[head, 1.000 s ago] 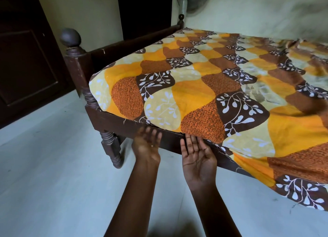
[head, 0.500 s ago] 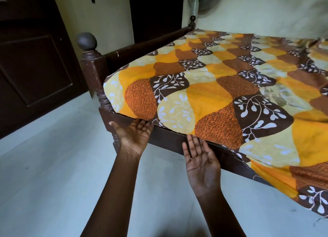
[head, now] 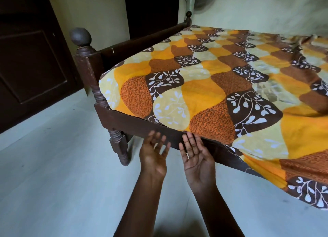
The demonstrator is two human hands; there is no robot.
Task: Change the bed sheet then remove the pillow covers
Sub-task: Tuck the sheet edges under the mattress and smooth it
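Note:
An orange, yellow and brown leaf-patterned bed sheet [head: 204,87] covers the mattress on a dark wooden bed frame [head: 134,124]. Near the corner its edge sits tucked behind the side rail; further right it hangs loose over the rail. My left hand [head: 153,153] is palm up with fingers spread, just in front of the rail, holding nothing. Beside it, my right hand [head: 197,156] is palm up with straight fingers, its fingertips at the sheet's lower edge on the rail. No pillows are in view.
A turned corner post with a ball top [head: 81,37] and a carved leg [head: 120,148] stand left of my hands. Dark wooden doors [head: 30,62] line the left wall. Pale floor [head: 53,165] spreads around the bed. A fan stand [head: 190,0] rises behind the far corner.
My left hand has moved right along the rail, away from the corner, and now sits close beside my right hand. The right hand stays at the sheet's edge.

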